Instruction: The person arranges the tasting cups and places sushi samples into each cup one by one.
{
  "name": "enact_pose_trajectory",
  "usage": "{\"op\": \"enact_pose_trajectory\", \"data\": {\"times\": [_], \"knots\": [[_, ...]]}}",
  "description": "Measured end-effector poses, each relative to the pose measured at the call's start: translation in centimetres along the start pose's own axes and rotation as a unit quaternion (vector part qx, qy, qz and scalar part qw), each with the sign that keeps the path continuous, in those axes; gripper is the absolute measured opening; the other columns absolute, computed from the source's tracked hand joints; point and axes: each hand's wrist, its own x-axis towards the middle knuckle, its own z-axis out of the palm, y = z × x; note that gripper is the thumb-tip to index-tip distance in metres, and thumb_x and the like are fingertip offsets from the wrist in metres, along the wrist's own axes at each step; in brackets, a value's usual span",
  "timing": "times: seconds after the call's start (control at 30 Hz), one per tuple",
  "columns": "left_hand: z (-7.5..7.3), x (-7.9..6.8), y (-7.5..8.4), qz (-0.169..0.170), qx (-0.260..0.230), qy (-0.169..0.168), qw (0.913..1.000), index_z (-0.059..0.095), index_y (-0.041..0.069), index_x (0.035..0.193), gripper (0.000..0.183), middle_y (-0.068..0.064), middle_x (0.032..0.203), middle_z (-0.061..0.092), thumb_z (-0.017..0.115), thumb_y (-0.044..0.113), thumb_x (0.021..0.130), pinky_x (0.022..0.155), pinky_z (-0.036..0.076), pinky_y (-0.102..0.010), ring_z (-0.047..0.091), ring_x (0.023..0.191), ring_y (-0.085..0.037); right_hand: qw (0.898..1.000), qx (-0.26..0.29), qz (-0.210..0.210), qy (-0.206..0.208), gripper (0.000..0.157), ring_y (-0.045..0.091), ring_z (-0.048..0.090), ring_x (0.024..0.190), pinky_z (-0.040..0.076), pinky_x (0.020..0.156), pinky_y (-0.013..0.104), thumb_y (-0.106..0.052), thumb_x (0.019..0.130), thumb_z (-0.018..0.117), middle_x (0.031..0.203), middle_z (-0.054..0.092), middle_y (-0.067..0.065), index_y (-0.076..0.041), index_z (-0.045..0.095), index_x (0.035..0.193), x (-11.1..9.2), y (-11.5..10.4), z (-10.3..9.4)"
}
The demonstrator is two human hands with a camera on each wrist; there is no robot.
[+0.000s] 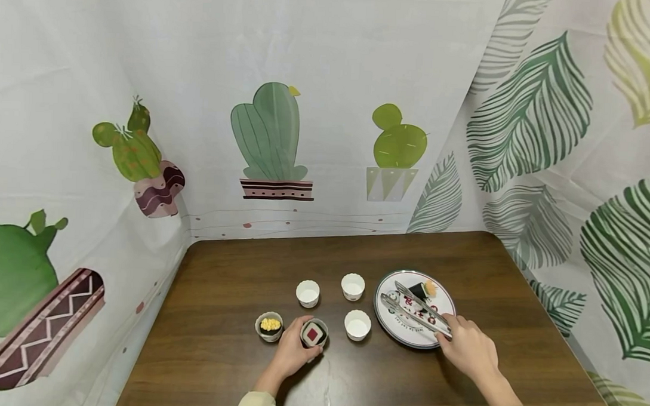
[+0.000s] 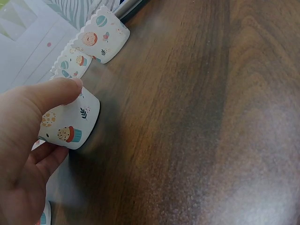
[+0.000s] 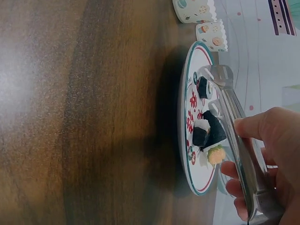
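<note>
My left hand (image 1: 293, 346) grips a paper baking cup (image 2: 70, 123) printed with cupcakes, thumb on one side and fingers on the other. Inside that cup sits a square-patterned sushi piece (image 1: 313, 333) with a red centre. My right hand (image 1: 467, 345) holds metal tongs (image 1: 420, 303) over a round white plate (image 1: 445, 291) with a dark rim. Several sushi pieces lie on the plate, among them an orange-topped roll (image 3: 215, 154), a dark-wrapped piece (image 3: 201, 134) and another near the tong tips (image 3: 203, 87). Whether the tips touch that piece I cannot tell.
Left of the gripped cup stands a paper cup (image 1: 263, 334) holding a yellow-topped sushi piece (image 1: 270, 325). Three more white paper cups, one at the back left (image 1: 308, 294), one behind (image 1: 352, 287) and one near the plate (image 1: 357, 326), stand on the brown wooden table (image 1: 231, 271). Printed cloth hangs around.
</note>
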Motion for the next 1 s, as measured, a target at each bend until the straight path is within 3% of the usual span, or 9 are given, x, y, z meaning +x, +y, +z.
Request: {"op": "enact_pose_trajectory", "data": {"times": [0.33, 0.7, 1.0], "knots": [[0.05, -0.08, -0.01, -0.002, -0.008, -0.001, 1.0000, 0.052, 0.004, 0.121, 0.068, 0.000, 0.102, 0.059, 0.082, 0.016, 0.062, 0.075, 0.044, -0.029, 0.057, 0.087, -0.016, 0.998, -0.007, 0.019, -0.060, 0.039, 0.039, 0.061, 0.067, 0.044, 0.052, 0.050, -0.025, 0.072, 0.070, 0.085, 0.063, 0.016, -0.001, 0.063, 0.103, 0.32, -0.20, -0.60], [0.15, -0.08, -0.11, -0.003, -0.013, 0.001, 0.9999, 0.052, 0.004, 0.121, 0.068, 0.000, 0.102, 0.059, 0.082, 0.017, 0.062, 0.074, 0.044, -0.028, 0.056, 0.087, -0.015, 0.996, -0.004, 0.030, -0.078, 0.042, 0.040, 0.060, 0.073, 0.045, 0.055, 0.051, -0.025, 0.073, 0.069, 0.087, 0.062, 0.019, 0.001, 0.061, 0.104, 0.53, -0.04, -0.49], [0.14, -0.04, -0.06, -0.001, -0.010, 0.000, 0.9999, 0.052, 0.005, 0.122, 0.068, 0.000, 0.103, 0.059, 0.082, 0.017, 0.062, 0.075, 0.044, -0.029, 0.057, 0.088, -0.016, 0.996, -0.015, 0.042, -0.083, 0.055, 0.040, 0.059, 0.070, 0.044, 0.050, 0.049, -0.035, 0.072, 0.072, 0.086, 0.062, 0.021, 0.004, 0.060, 0.109, 0.79, -0.10, -0.52]]}}
